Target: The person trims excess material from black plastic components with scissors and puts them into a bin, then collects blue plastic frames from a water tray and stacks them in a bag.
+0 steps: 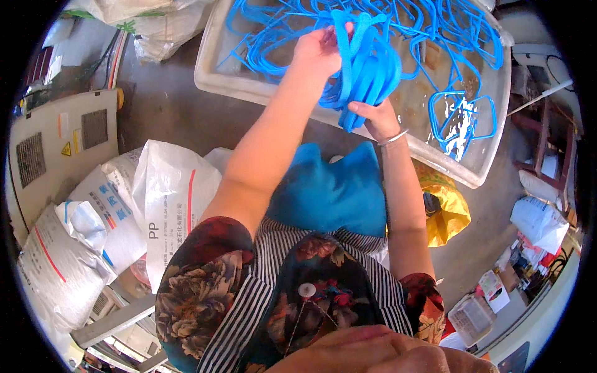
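Observation:
A bunch of looped blue plastic pieces (368, 70), seemingly molded strips, is held above the near edge of a large white tub (242, 93). My left hand (322, 49) grips the upper left side of the bunch, with its fingers partly hidden among the loops. At the bunch's lower end is my right hand (377, 116), its thumb pressed on the blue strips and a bangle at the wrist. More tangled blue strips (275, 42) lie in the tub behind the hands. Toward the tub's right side, angular blue loops (461, 116) lie in shallow water that reflects light.
White woven sacks (172, 200) stand at the left beside a vented machine cabinet (65, 140). A yellow sack (447, 214) sits below the tub. At the right are a dark red metal frame (543, 140) and a plastic basket (471, 319).

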A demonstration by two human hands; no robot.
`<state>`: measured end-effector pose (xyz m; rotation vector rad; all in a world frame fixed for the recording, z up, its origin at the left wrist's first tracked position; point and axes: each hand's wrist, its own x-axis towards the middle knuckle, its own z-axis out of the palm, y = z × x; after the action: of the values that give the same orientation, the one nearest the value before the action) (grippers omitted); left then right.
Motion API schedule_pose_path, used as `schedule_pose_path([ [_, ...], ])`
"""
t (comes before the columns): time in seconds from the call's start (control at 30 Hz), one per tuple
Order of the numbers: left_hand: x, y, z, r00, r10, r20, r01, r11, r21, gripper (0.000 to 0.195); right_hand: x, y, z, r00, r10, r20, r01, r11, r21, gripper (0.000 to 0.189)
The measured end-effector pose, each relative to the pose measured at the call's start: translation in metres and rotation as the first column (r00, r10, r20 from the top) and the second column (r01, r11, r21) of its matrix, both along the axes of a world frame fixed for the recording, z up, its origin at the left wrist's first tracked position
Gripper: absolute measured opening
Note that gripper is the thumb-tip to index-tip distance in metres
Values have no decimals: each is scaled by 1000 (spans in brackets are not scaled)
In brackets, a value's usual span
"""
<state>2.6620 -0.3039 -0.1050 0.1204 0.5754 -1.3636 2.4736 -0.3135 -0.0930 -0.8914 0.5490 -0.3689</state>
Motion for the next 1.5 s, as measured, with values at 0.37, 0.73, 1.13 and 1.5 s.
schedule_pose_path([
  [0.37, -12, 64, 74, -825, -86, 558, 269, 809, 522, 74, 16, -41, 69, 989, -85, 119, 68, 987, 145, 49],
  [0.73, -18, 34, 58, 563, -115, 818, 370, 921, -125, 81, 68, -58, 106, 849, -278, -449, -302, 442, -844, 64],
  [1.13, 22, 53, 70, 771, 240, 590, 91, 875, -475, 89, 19, -83, 86, 804, -505, -314, -19, 506, -862, 39],
  [1.5, 73, 86, 78, 944, 206, 258, 4, 774, -633, 105, -31, -84, -73, 631, 188, -753, -748, 406, -526, 23],
])
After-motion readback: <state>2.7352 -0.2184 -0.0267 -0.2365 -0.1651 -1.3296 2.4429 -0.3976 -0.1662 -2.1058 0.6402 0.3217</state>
